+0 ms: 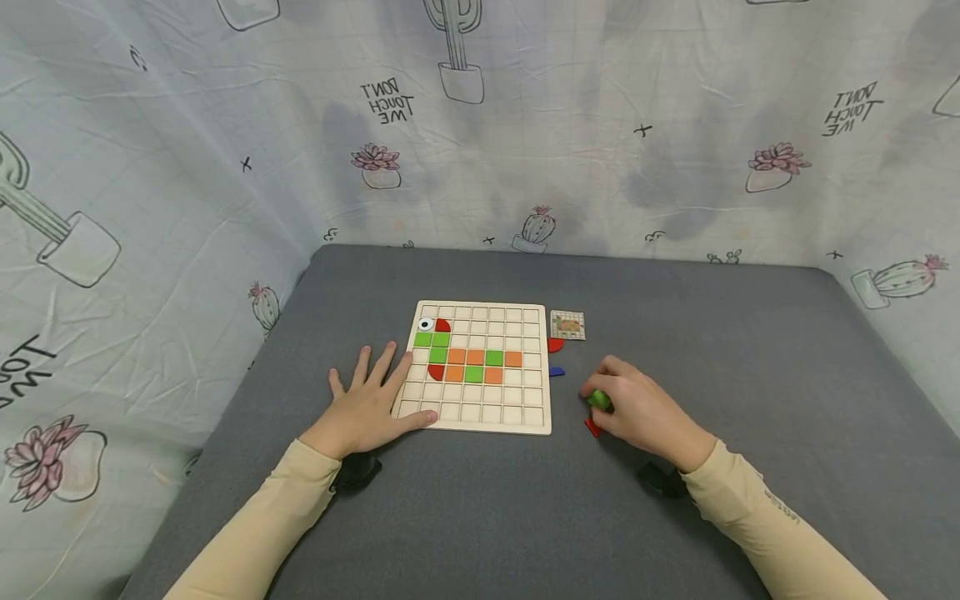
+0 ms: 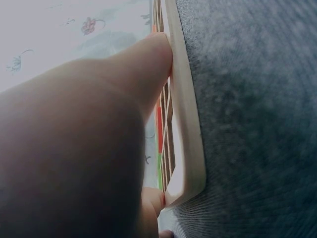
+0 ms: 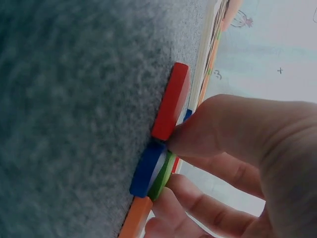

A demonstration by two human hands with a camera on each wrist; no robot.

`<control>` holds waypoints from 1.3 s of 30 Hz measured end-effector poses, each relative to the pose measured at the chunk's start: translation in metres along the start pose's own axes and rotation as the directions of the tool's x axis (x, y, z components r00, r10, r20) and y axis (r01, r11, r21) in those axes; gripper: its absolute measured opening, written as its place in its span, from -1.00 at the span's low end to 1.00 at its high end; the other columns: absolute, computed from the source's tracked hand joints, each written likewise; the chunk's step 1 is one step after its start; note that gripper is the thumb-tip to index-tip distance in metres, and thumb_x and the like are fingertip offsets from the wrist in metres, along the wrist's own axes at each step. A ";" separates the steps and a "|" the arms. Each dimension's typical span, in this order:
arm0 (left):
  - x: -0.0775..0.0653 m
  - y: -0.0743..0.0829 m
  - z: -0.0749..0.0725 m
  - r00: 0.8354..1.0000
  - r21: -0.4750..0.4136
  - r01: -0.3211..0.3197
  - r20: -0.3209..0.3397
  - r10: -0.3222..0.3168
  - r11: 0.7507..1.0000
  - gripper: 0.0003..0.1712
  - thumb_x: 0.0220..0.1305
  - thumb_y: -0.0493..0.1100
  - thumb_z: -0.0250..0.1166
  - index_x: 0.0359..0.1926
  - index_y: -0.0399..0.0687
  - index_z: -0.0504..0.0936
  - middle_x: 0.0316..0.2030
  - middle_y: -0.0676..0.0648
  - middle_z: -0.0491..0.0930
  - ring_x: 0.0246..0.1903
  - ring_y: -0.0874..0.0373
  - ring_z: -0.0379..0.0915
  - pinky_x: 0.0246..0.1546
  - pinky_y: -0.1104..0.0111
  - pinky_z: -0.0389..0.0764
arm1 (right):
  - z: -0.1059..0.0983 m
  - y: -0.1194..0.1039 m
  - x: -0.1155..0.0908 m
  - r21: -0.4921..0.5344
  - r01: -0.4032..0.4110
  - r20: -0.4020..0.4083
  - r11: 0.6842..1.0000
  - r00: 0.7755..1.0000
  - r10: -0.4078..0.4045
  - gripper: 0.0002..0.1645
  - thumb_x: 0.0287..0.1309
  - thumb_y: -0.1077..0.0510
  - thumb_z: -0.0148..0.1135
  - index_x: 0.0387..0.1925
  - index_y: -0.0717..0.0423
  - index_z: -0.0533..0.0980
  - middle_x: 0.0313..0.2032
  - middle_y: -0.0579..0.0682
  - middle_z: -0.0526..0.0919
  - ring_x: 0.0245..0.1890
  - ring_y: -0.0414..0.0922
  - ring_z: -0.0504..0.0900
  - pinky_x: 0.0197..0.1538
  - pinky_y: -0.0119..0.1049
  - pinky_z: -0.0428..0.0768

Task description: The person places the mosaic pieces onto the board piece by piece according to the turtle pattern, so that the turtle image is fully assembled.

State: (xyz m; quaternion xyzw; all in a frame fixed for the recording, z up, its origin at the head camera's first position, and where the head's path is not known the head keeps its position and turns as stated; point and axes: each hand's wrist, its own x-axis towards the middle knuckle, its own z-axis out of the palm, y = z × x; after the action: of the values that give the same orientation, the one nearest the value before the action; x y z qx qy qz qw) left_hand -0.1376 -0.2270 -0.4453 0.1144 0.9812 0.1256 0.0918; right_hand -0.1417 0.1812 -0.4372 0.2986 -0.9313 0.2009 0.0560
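A light wooden grid board point(image 1: 525, 414) lies on the table with green, orange and red pieces set in its squares. A white eye piece point(image 1: 426, 324) sits near its top left corner. My left hand point(image 1: 363, 417) is spread over the board's left edge, the thumb on the front rim. To the right of the board, my right hand point(image 1: 641, 412) pinches a green piece point(image 3: 163, 179) between thumb and fingers. Just beside that piece are a blue curved piece point(image 3: 147, 171), a red piece point(image 3: 171, 101) and an orange piece point(image 3: 134, 218), partly hidden by the hand in the head view.
A small pattern card point(image 1: 567, 325) lies right of the board's upper corner. Below it, a red rounded piece point(image 1: 555, 344) and a blue piece point(image 1: 557, 372) lie against the board's right edge. The grey table point(image 1: 697, 333) meets a printed cloth point(image 1: 585, 125) behind.
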 end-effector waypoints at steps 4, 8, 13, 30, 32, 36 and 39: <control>0.000 0.000 0.000 1.000 -0.005 0.001 0.007 -0.001 1.000 0.28 0.24 0.63 0.15 0.70 0.05 -0.08 0.68 -0.24 -0.24 0.62 -0.45 -0.48 0.28 -0.65 -0.38 | 0.001 -0.002 0.004 -0.002 0.022 -0.004 1.000 1.000 -0.022 -0.78 0.08 0.39 0.46 -0.25 0.07 0.74 -0.17 -0.01 0.59 -0.34 -0.20 0.52 -0.31 -0.29 0.54; 0.000 -0.001 0.000 1.000 -0.006 -0.002 0.005 0.002 1.000 0.28 0.24 0.63 0.16 0.70 0.05 -0.07 0.68 -0.24 -0.24 0.62 -0.45 -0.48 0.27 -0.65 -0.37 | 0.002 -0.007 0.011 -0.003 0.050 -0.003 0.999 0.999 -0.050 -0.78 0.09 0.38 0.46 -0.24 0.07 0.75 -0.18 -0.03 0.61 -0.29 -0.17 0.55 -0.27 -0.26 0.57; 0.001 -0.001 0.000 1.000 -0.003 -0.005 -0.002 0.005 1.000 0.29 0.23 0.64 0.15 0.70 0.05 -0.07 0.68 -0.24 -0.23 0.62 -0.45 -0.47 0.27 -0.66 -0.36 | 0.001 -0.016 0.022 0.002 0.070 0.007 0.998 0.997 -0.070 -0.80 0.10 0.36 0.48 -0.24 0.08 0.76 -0.19 -0.06 0.63 -0.20 -0.14 0.53 -0.22 -0.24 0.60; 0.001 -0.001 0.000 1.000 0.003 0.001 0.007 -0.001 1.000 0.30 0.22 0.65 0.14 0.70 0.06 -0.08 0.68 -0.23 -0.24 0.62 -0.44 -0.48 0.27 -0.65 -0.37 | 0.003 -0.043 0.066 -0.001 0.212 -0.008 0.977 0.977 -0.212 -0.79 0.14 0.29 0.51 -0.16 0.07 0.74 -0.14 -0.03 0.68 -0.16 -0.12 0.58 -0.24 -0.25 0.61; 0.001 0.000 0.000 1.000 0.001 0.001 0.007 -0.001 1.000 0.30 0.22 0.65 0.15 0.70 0.06 -0.08 0.68 -0.23 -0.24 0.62 -0.44 -0.48 0.27 -0.66 -0.37 | 0.004 -0.044 0.069 -0.012 0.204 -0.002 0.979 0.979 -0.204 -0.77 0.16 0.29 0.48 -0.13 0.06 0.73 -0.13 -0.03 0.70 -0.14 -0.10 0.60 -0.23 -0.24 0.63; 0.001 0.000 -0.001 1.000 -0.005 0.002 0.009 -0.002 1.000 0.30 0.22 0.64 0.15 0.70 0.05 -0.08 0.68 -0.23 -0.24 0.62 -0.44 -0.48 0.27 -0.66 -0.37 | 0.005 -0.047 0.074 -0.028 0.231 -0.012 0.973 0.973 -0.231 -0.78 0.14 0.30 0.49 -0.15 0.07 0.74 -0.14 -0.02 0.70 -0.11 -0.07 0.62 -0.19 -0.21 0.65; 0.001 0.001 -0.001 1.000 -0.008 0.002 0.011 -0.002 1.000 0.30 0.22 0.64 0.16 0.70 0.05 -0.08 0.68 -0.24 -0.24 0.62 -0.44 -0.48 0.27 -0.65 -0.37 | 0.007 -0.047 0.078 -0.039 0.259 -0.025 0.965 0.965 -0.260 -0.82 0.12 0.30 0.51 -0.22 0.07 0.74 -0.17 -0.03 0.70 -0.10 -0.06 0.63 -0.17 -0.21 0.65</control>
State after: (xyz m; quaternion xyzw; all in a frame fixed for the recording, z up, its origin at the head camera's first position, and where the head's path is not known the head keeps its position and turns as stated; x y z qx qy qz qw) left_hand -0.1383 -0.2267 -0.4439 0.1138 0.9803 0.1289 0.0976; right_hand -0.1779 0.1019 -0.4098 0.4141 -0.8866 0.1795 0.1009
